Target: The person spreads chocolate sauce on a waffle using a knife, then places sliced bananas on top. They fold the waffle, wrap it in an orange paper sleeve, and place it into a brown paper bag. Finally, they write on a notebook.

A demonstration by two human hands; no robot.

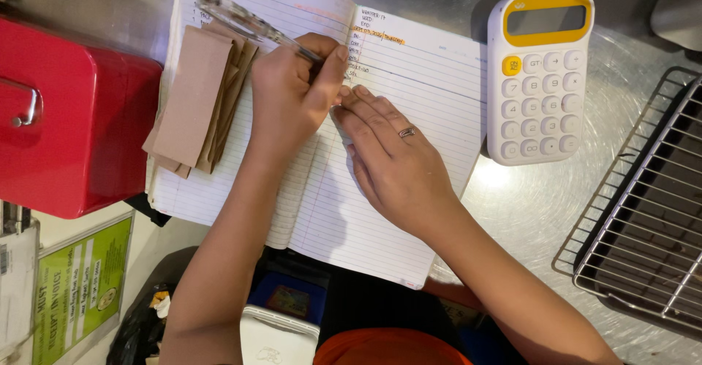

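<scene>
An open lined notebook (417,211) lies on a metal counter. My left hand (289,98) grips a clear pen (241,20) with its tip on the right-hand page near the spine. My right hand (391,156), with a ring on one finger, rests flat on the right page, fingers together and touching the left hand's thumb. A stack of folded brown paper pieces (196,98) lies on the left page beside my left hand.
A red metal box (66,116) with a handle stands left of the notebook. A white and yellow calculator (540,76) lies to the right. A wire rack (643,211) sits at the right edge. A green sign (80,284) is at lower left.
</scene>
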